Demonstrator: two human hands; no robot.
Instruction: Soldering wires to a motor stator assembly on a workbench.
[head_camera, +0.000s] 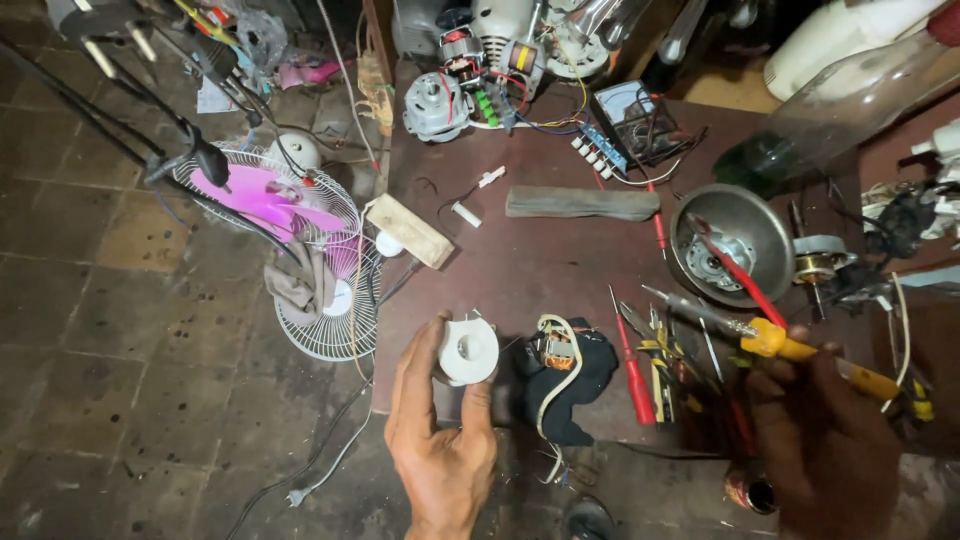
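left hand (440, 440) reaching forward, palm down, thumb and forefinger pinching white round plastic housing (467, 352) over tabletop (540, 265) | right hand (835, 440) gripping yellow-handled soldering iron (770, 338), tip angling up-left

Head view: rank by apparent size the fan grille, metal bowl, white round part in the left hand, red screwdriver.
1. Fan grille, clearly largest.
2. Metal bowl.
3. Red screwdriver and white round part: unsure. The screwdriver is longer but thin, the part is wider, and it sits raised in the left hand, nearer the camera.
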